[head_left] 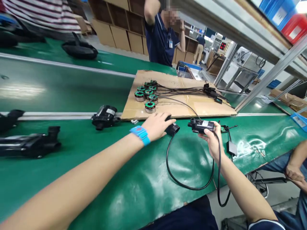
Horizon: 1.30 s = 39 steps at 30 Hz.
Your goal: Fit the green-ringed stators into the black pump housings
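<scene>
My right hand [213, 140] holds a small black pump [202, 126] just above the green bench. The pump has a short port at its left end and a white label. From it a black cable [177, 182] loops down past the bench edge. My left hand [158, 126], with a blue wristband [140, 134], is closed over another black pump [173, 128] near the cardboard's front edge. Its round opening faces right, and my fingers cover much of it. Beside my right hand lie a small green circuit board [224, 129] and a black box on a cord [231, 148].
Several coil rings with green circuit boards [150, 105] and long leads lie on a cardboard sheet [187, 110]. More black pumps [105, 117] lie at left. A metal shelf frame [266, 72] slants overhead at right. A person [158, 41] stands across the bench; another person's hands [296, 172] are at right.
</scene>
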Available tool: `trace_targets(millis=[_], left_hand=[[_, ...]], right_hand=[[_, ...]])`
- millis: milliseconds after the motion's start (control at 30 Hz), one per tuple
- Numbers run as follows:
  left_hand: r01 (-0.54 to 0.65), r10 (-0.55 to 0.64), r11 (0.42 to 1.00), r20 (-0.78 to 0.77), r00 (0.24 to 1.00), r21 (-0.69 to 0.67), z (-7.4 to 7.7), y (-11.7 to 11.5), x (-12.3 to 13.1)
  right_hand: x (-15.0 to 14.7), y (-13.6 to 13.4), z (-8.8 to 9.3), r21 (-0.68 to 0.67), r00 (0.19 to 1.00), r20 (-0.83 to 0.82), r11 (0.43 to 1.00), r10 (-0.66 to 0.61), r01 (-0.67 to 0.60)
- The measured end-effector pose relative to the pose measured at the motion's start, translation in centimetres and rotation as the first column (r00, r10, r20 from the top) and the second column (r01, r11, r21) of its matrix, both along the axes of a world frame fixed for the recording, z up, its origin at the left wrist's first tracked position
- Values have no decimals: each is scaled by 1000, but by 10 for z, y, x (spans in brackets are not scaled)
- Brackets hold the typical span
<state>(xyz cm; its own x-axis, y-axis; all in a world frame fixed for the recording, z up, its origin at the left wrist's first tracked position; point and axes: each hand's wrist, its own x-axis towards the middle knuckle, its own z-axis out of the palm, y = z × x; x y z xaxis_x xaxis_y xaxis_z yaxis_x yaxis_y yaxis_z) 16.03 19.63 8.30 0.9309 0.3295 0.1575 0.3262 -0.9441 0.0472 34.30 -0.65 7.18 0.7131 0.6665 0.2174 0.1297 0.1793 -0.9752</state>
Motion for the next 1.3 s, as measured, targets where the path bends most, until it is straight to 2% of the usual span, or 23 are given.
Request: trace_targets(millis=[67, 133, 267, 333, 433, 500, 567, 600, 667, 700, 733, 800, 833, 900, 1000, 1067, 1167, 1233, 1300], left_hand=[[19, -19, 999, -7, 1000, -32, -5, 11, 16], [29, -28, 999, 9, 1000, -45, -13, 15, 16], [35, -34, 997, 16, 999, -74, -32, 10, -19], [29, -27, 995, 21, 999, -101, -41, 5, -40], [-17, 25, 983, 42, 999, -182, -46, 1, -60], [-65, 74, 972, 29, 997, -226, -44, 4, -64], [-98, 97, 967, -18, 995, -233, -36, 10, -62], [-104, 94, 968, -55, 994, -228, -30, 15, -59], [-92, 58, 971, -158, 986, -222, -19, 23, -51], [-80, 31, 971, -214, 976, -225, -15, 27, -46], [-66, 3, 971, -261, 965, -230, -11, 31, -40], [-41, -38, 972, -326, 945, -231, -6, 34, -25], [-29, -53, 973, -344, 938, -228, -5, 34, -16], [-5, -81, 973, -362, 929, -230, -6, 30, 3], [77, -170, 961, -346, 923, -266, -10, 13, 38], [160, -250, 945, -317, 915, -284, -13, -6, 66], [277, -347, 922, -257, 902, -271, -20, -41, 116], [345, -397, 905, -203, 895, -248, -25, -67, 154], [401, -440, 886, -155, 884, -231, -28, -93, 194]], right_hand=[[5, 21, -20, -20, 1000, 0, 1000, -16, 16], [6, 42, -42, -44, 1000, 16, 999, -24, 25], [-4, 75, -79, -141, 992, 121, 990, 30, -13], [-12, 83, -86, -226, 971, 205, 971, 120, -72], [-22, 73, -79, -370, 880, 336, 906, 337, -205], [-27, 47, -68, -457, 782, 406, 846, 473, -275], [-31, 6, -60, -529, 685, 448, 788, 574, -315], [-33, -17, -61, -559, 635, 469, 763, 614, -326], [-38, -64, -74, -602, 522, 541, 737, 660, -309], [-41, -85, -84, -593, 356, 690, 774, 630, -221], [-42, -103, -97, -532, 209, 815, 841, 541, -101], [-43, -134, -121, -421, 20, 907, 904, 421, 73], [-42, -147, -129, -390, -8, 919, 912, 394, 131], [-33, -169, -135, -414, 15, 909, 895, 417, 168], [-10, -201, -118, -501, 95, 866, 849, 491, 171], [11, -221, -100, -513, 135, 858, 836, 495, 194], [42, -250, -80, -470, 106, 881, 825, 462, 314], [65, -270, -78, -449, 68, 884, 796, 463, 406], [94, -292, -83, -442, 55, 877, 758, 477, 479]])
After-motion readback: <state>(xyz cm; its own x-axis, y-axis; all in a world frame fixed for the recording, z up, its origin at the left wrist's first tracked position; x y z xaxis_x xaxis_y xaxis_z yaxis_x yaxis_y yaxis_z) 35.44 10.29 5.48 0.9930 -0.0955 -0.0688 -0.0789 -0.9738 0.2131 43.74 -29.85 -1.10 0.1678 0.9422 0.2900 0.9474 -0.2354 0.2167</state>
